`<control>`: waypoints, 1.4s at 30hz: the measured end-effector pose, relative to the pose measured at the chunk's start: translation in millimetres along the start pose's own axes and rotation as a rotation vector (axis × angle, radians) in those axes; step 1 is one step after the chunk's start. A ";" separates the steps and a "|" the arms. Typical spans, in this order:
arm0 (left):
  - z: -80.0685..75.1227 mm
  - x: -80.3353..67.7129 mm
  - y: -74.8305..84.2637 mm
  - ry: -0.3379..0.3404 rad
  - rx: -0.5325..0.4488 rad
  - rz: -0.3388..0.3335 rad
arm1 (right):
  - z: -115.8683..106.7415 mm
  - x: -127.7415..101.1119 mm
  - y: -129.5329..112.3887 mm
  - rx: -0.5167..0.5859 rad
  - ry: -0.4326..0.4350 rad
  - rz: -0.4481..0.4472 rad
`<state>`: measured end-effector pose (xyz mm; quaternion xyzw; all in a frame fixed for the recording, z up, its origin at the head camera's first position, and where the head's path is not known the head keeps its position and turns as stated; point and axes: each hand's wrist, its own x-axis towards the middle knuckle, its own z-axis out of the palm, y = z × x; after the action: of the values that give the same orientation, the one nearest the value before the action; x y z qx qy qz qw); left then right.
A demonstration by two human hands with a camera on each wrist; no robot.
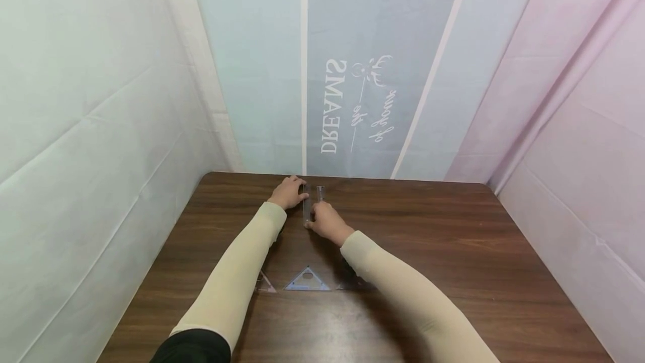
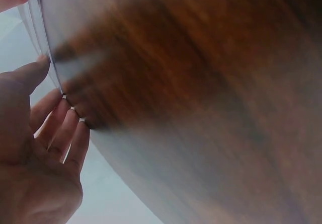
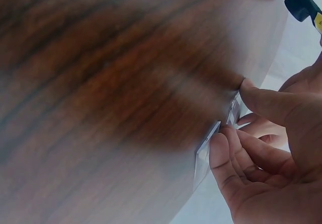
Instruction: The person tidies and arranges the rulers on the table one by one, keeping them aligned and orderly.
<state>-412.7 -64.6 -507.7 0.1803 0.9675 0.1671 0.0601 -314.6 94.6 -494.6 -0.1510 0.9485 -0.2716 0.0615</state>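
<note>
Clear plastic ruler (image 1: 307,206) is pinched by both hands, left hand (image 1: 289,192) and right hand (image 1: 326,221), at opposite ends.

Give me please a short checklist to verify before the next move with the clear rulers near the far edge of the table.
1. Left hand touches the far end of the clear ruler: ok.
2. Right hand pinches the ruler's near end: ok.
3. Second clear ruler lies beside the first, free of both hands: cannot tell.
4. Triangular set square lies apart, between the sleeves: ok.
5. Rulers fully on the table, not past its edge: ok.
</note>
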 end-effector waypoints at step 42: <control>-12.0 -5.9 -8.2 0.022 -0.300 -0.022 | 7.6 -4.9 -2.4 -0.025 0.003 0.041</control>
<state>-412.0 -77.6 -499.0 0.1566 0.9341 0.3113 0.0777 -307.9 90.5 -499.5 -0.1321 0.9548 -0.2585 0.0637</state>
